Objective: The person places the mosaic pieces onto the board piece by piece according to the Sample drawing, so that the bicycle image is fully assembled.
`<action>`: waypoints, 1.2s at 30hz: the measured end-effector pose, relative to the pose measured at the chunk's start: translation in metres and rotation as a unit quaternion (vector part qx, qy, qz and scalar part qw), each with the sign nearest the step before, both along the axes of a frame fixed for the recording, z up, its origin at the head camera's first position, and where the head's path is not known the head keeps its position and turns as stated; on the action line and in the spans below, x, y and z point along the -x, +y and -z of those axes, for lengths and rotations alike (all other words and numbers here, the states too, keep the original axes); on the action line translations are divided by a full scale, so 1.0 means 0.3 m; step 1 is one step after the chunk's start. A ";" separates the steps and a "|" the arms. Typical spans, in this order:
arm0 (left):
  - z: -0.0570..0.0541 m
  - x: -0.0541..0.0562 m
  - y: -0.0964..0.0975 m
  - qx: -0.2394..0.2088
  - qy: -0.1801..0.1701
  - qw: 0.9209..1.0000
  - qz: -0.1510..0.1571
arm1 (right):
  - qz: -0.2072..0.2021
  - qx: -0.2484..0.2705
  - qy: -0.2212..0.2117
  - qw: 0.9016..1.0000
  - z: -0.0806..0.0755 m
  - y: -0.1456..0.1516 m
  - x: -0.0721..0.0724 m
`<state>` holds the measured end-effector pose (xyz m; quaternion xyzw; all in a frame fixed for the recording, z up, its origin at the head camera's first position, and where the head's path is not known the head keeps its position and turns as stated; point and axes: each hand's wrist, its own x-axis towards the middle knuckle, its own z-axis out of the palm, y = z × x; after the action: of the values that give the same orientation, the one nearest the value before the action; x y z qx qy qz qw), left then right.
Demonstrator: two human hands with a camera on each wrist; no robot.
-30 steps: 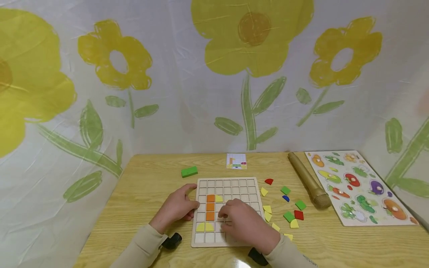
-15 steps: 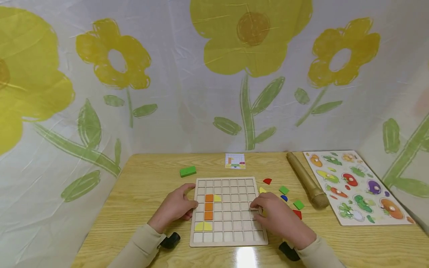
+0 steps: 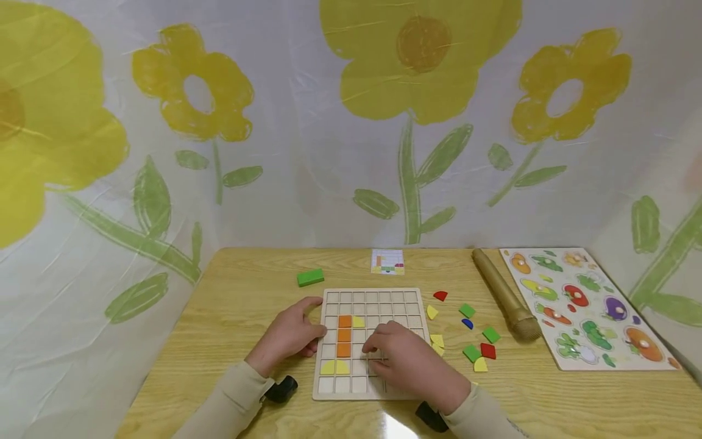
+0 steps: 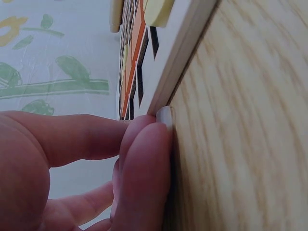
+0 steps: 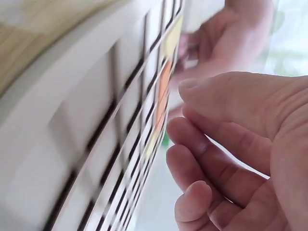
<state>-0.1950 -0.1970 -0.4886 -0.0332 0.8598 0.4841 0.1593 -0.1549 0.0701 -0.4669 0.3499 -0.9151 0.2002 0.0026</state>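
The wooden grid board (image 3: 359, 385) lies flat on the table before me. On it sit a column of orange squares (image 3: 344, 335), a yellow quarter-circle piece (image 3: 358, 321) at the column's top right and two more at its lower left. My left hand (image 3: 289, 333) rests at the board's left side; in the left wrist view a fingertip (image 4: 144, 154) touches its edge. Over the middle of the grid hovers my right hand (image 3: 406, 361), its fingers loosely bent. In the right wrist view no piece shows between thumb and fingers.
Loose yellow, green (image 3: 491, 334), red (image 3: 488, 350) and blue pieces lie right of the board. A printed pattern card (image 3: 387, 262) and a green block (image 3: 311, 277) are behind it. Farther right lie a gold microphone (image 3: 504, 299) and a vegetable puzzle board (image 3: 616, 332).
My right hand moved from over the board to its right edge, then back left over the middle. My left hand has stayed at the board's left edge. The visible pieces on the grid look unchanged.
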 end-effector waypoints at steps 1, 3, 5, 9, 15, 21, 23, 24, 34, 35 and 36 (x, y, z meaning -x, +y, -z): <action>-0.001 0.000 0.000 0.002 0.000 1.000 0.000 | -0.009 0.002 0.001 1.000 0.000 -0.022 -0.002; -0.003 0.000 0.001 0.003 0.002 1.000 0.000 | -0.023 0.004 0.003 1.000 0.000 -0.062 -0.005; -0.006 0.000 0.002 0.004 0.003 1.000 0.001 | -0.031 0.006 0.006 0.999 0.003 -0.097 -0.006; -0.004 -0.001 0.003 0.006 0.002 1.000 0.006 | -0.030 0.001 0.012 0.999 0.016 -0.143 -0.006; -0.007 -0.003 0.000 0.008 0.009 1.000 0.013 | -0.018 -0.010 0.010 1.000 0.034 -0.175 -0.003; -0.006 0.000 -0.007 0.010 0.006 1.000 0.008 | -0.010 -0.007 0.003 1.000 0.042 -0.187 -0.001; -0.007 0.002 -0.007 0.012 0.006 1.000 0.008 | -0.010 -0.005 0.004 1.000 0.042 -0.187 0.000; -0.007 0.002 -0.006 0.013 0.005 1.000 0.007 | -0.010 -0.004 0.005 1.000 0.041 -0.187 0.000; -0.006 0.003 -0.002 0.018 0.002 1.000 0.002 | -0.007 -0.006 0.002 1.000 0.036 -0.183 -0.002; -0.006 0.003 -0.002 0.018 0.001 1.000 0.001 | -0.010 -0.006 0.002 1.000 0.035 -0.180 -0.003; -0.006 0.002 -0.003 0.018 0.000 1.000 0.000 | -0.012 -0.004 0.004 1.000 0.033 -0.174 -0.004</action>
<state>-0.1957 -0.1978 -0.4866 -0.0358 0.8685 0.4683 0.1583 -0.1537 0.0177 -0.4766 0.3617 -0.9117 0.1947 0.0025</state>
